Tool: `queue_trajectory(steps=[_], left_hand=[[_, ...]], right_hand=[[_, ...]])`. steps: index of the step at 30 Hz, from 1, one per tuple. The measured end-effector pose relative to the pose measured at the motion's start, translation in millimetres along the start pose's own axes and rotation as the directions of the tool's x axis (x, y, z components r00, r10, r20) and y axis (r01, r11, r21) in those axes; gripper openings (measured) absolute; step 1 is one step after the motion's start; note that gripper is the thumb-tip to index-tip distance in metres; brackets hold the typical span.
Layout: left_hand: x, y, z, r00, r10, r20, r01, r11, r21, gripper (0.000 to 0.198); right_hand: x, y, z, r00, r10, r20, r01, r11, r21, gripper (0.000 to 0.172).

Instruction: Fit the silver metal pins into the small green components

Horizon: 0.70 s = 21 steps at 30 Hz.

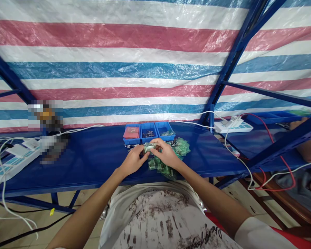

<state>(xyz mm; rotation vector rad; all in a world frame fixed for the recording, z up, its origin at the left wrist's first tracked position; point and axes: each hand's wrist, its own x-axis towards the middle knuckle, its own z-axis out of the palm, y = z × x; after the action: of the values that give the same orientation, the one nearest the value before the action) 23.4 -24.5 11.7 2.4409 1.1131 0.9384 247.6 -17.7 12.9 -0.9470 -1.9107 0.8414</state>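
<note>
Over a blue metal workbench (93,155), my left hand (133,161) and my right hand (165,153) meet, both pinched on one small green circuit board (149,147). Under and beside my right hand lies a heap of similar green boards (168,162). Small dark metal pins (130,146) lie scattered just behind my left hand. Behind them stand three small blue trays: one with a red pad (131,133), one with dark pins (148,132), one with a few green parts (166,130).
A white power strip (11,162) with cables lies at the left, another white power strip (233,125) at the right, with red and white wires hanging off. Blue frame posts rise at both sides. Another person's arm (307,147) shows at the far right. A striped tarp hangs behind.
</note>
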Motion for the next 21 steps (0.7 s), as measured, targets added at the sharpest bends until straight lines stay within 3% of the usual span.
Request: queue_trajectory(steps=[21], left_hand=[[1.6, 3.0, -1.6, 0.998, -0.065, 0.005, 0.066, 0.997, -0.051, 0.034]], right_hand=[[1.8, 0.1, 1.0, 0.989, -0.056, -0.139, 0.065, 0.996, 0.061, 0.026]])
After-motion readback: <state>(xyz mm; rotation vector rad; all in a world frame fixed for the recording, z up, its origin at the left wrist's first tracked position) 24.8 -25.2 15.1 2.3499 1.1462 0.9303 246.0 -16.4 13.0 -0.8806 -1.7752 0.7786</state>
